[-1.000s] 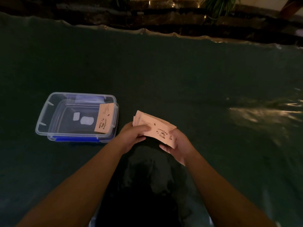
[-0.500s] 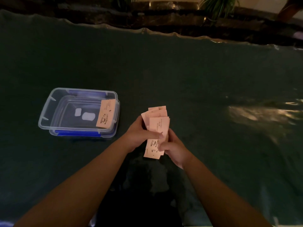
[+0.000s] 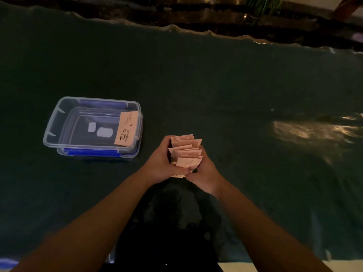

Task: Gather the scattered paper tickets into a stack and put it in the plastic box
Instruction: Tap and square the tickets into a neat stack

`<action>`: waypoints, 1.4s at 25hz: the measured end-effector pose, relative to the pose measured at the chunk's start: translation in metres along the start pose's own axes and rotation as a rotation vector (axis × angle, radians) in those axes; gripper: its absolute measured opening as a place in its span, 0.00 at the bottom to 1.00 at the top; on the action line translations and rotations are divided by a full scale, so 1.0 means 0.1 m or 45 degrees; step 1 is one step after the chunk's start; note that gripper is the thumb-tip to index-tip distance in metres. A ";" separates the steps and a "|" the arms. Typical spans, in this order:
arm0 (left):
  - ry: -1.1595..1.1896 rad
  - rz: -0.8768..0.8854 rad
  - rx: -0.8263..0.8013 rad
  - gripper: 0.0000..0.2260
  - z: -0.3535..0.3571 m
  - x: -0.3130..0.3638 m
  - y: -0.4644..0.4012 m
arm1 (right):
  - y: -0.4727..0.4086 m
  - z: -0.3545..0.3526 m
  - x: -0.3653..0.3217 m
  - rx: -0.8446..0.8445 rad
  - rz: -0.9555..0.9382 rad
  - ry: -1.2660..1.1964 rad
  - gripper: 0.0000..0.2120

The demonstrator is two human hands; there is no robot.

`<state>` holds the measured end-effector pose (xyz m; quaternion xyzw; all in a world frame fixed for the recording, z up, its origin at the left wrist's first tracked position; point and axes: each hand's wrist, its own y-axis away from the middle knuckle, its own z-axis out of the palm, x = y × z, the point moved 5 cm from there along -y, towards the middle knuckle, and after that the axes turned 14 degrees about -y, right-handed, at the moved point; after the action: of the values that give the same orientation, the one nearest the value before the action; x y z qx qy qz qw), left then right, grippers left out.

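Observation:
A loose stack of pink paper tickets point(image 3: 186, 152) stands on edge on the dark green table, fanned toward me. My left hand point(image 3: 162, 163) presses on its left side and my right hand point(image 3: 205, 173) on its right side, thumbs meeting at the near end. The clear plastic box point(image 3: 57, 118) with blue clips sits to the left, open. One pink ticket point(image 3: 126, 128) leans against the box's right inner wall.
The dark green table cover point(image 3: 216, 85) stretches wide to the back and right, with a light glare at the right point(image 3: 306, 132). Its wavy far edge point(image 3: 176, 27) borders dark ground and plants. A blue object point(image 3: 5, 264) shows at the lower left corner.
The tickets went from lying flat and slanted between my hands to standing upright on the table. Both hands now squeeze them from the sides. The box and its ticket stayed put.

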<state>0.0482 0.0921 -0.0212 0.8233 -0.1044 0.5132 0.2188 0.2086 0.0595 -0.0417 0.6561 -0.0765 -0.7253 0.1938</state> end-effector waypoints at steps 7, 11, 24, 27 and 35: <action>-0.039 0.033 -0.062 0.48 0.06 -0.13 0.09 | 0.11 0.13 0.08 -0.175 0.071 -0.091 0.53; -0.022 0.051 0.019 0.57 0.11 -0.26 0.10 | 0.14 0.23 0.07 -0.012 -0.016 -0.325 0.48; 0.008 0.059 0.070 0.66 0.26 -0.38 0.10 | 0.04 0.34 -0.01 0.441 -0.194 -0.106 0.18; -0.016 0.057 0.090 0.67 0.26 -0.38 0.10 | 0.05 0.36 0.06 0.371 -0.096 -0.386 0.19; -0.123 0.011 0.137 0.65 0.19 -0.38 0.12 | 0.04 0.42 0.02 0.447 -0.057 -0.489 0.19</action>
<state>0.0419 0.0708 -0.0590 0.8572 -0.0907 0.4789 0.1666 0.1678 0.0495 -0.0365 0.5314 -0.2221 -0.8163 0.0426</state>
